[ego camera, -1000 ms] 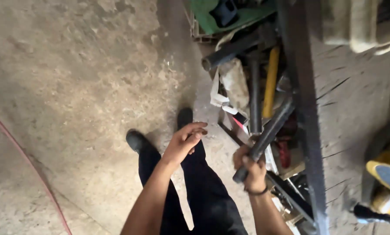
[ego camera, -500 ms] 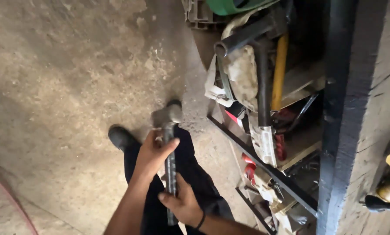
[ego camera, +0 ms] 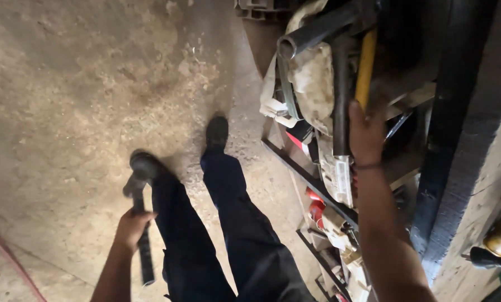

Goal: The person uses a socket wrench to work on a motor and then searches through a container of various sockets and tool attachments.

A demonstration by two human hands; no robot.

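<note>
A: Two hands are showing in the head view, each busy with something different. What is the left hand carrying?

B: It is gripping a dark metal bar, fingers clamped around the shaft. The bar is hanging beside the left leg, its rounded head pointing toward the concrete floor.

A: And the right hand?

B: It is reaching into the rack of stored tools on the right. Its fingers are lying against a dark pipe and just beside a yellow handle; whether they are closing on either one I cannot tell.

A: How far along is the work looking?

B: By my reading, one item is already out of the rack and in hand, and a second is only being reached for. Nothing else is lifted clear.

A: Anything else nearby?

B: Another pipe is lying across the rack top, and a pale bundle is sitting beneath it.
</note>
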